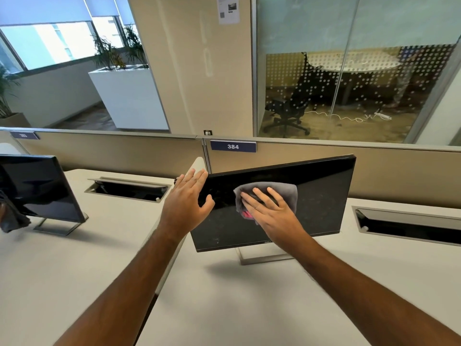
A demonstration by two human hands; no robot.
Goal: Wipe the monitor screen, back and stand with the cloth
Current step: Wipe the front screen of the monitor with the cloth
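A black monitor (321,196) stands on a silver frame stand (264,258) on the white desk, its dark screen facing me. A grey cloth (287,193) with a pink patch lies flat on the screen's upper middle. My right hand (269,211) presses on the cloth with its fingers spread. My left hand (187,198) is at the monitor's upper left edge, fingers apart, the thumb over the screen side and the fingers toward the back. The monitor's back is hidden.
A second monitor (40,188) stands at the left with a grey cloth (12,218) hanging by it. Two cable wells (129,188) (409,223) are sunk into the desk (224,308). A beige partition (399,171) labelled 384 runs behind.
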